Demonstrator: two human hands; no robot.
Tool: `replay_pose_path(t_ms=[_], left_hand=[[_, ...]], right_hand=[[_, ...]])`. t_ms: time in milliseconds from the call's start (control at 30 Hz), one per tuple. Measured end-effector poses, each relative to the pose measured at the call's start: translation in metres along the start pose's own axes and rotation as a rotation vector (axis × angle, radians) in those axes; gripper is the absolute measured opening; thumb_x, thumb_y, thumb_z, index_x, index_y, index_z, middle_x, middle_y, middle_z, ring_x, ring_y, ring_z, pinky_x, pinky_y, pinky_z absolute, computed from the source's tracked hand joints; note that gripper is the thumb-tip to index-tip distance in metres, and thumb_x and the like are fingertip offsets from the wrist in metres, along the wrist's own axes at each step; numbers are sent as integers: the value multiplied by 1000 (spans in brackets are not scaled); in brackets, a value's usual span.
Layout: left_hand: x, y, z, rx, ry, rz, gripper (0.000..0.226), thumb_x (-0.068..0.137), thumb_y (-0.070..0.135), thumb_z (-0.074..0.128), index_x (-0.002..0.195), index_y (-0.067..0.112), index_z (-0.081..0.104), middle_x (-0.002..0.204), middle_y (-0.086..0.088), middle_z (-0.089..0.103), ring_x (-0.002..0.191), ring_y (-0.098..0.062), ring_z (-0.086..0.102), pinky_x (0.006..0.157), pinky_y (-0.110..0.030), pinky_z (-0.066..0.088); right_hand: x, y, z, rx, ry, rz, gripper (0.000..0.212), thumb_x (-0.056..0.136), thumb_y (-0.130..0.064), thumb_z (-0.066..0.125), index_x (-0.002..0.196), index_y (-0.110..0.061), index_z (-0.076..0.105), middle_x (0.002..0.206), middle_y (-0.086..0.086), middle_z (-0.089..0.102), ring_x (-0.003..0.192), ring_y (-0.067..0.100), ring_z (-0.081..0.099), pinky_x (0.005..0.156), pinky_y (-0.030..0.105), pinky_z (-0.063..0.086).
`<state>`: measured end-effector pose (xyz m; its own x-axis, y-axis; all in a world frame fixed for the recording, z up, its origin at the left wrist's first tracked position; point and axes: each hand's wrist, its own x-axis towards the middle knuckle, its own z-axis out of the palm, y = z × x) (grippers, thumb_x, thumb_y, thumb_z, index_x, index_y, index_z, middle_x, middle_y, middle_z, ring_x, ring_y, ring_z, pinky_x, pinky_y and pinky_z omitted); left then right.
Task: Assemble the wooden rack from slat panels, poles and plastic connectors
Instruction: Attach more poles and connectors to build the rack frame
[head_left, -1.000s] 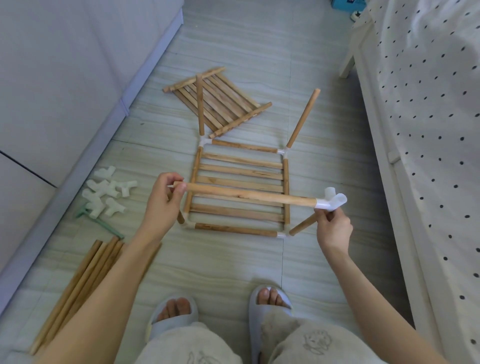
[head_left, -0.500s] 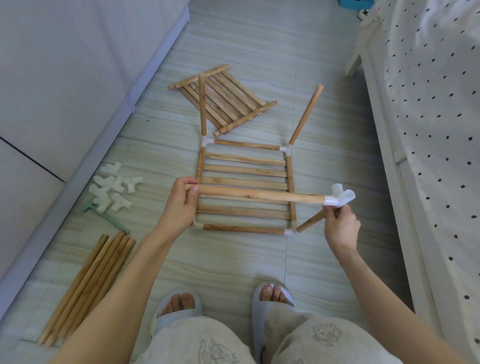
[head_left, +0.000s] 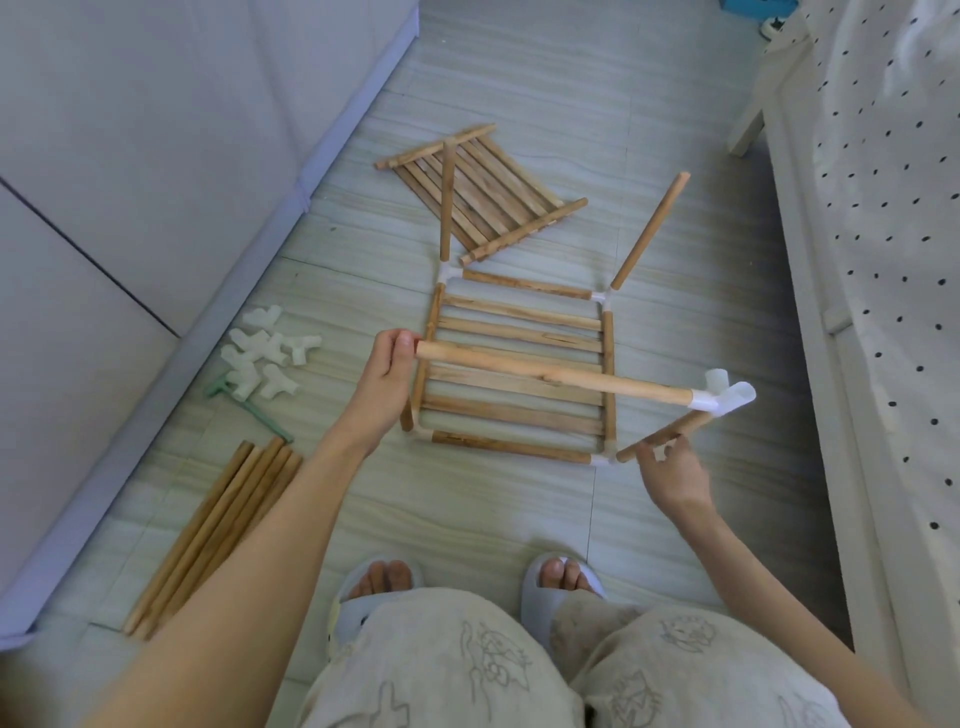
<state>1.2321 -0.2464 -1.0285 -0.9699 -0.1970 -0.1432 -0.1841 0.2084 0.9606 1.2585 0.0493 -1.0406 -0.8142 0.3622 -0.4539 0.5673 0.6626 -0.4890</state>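
two hands – left hand (head_left: 387, 379) grips pole (head_left: 550, 375) end, right hand (head_left: 675, 475) loose, fingers relaxed – bare floor (head_left: 467, 509) between.

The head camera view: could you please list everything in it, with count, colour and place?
Slat panel in frame: one, brown wood, flat on the floor at centre, white connectors at its corners.
Upright poles: four, brown, rising from those corners.
Held pole: one, light brown, level above the panel.
Connector: one, white, on the held pole's right end.
Loose slat panel: one, brown, on the floor beyond the frame.
Spare connectors: a white heap by the left wall.
Green tool: one, beside that heap.
Spare poles: a brown bundle, lower left.
Bed cover: white, black dots, right.
Slippers: two, pale, bottom.
Left hand: grip on the held pole's left end.
Right hand: fingers at the near right upright pole.
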Motion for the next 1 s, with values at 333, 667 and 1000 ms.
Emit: replay_pose_path(t_ms=[333, 667, 1000], left_hand=[[-34, -66, -66, -64, 136, -186, 26, 103, 18, 29, 117, 16, 51, 112, -2, 58, 108, -20, 56, 90, -33, 46], [0, -186, -105, 513, 116, -383, 47, 94, 3, 40, 140, 7, 33, 140, -15, 35, 125, -29, 40, 104, -35, 33], [108, -196, -119, 1125, -16, -247, 58, 86, -5, 44, 142, 5, 30, 147, -19, 22, 131, -36, 23, 103, -44, 31]], right_hand=[[-15, -60, 57, -548, -530, -418, 47, 100, -35, 38, 140, -11, 37, 139, 6, 48, 126, 24, 46, 100, 29, 36], [21, -110, 165, -951, -739, -729, 59, 100, -30, 37, 151, -16, 11, 155, 7, 21, 137, 25, 31, 110, 33, 30], [64, -86, 220, -970, -705, -634, 69, 97, -29, 42, 150, -23, -2, 155, 5, -22, 145, 28, -7, 116, 46, 19]])
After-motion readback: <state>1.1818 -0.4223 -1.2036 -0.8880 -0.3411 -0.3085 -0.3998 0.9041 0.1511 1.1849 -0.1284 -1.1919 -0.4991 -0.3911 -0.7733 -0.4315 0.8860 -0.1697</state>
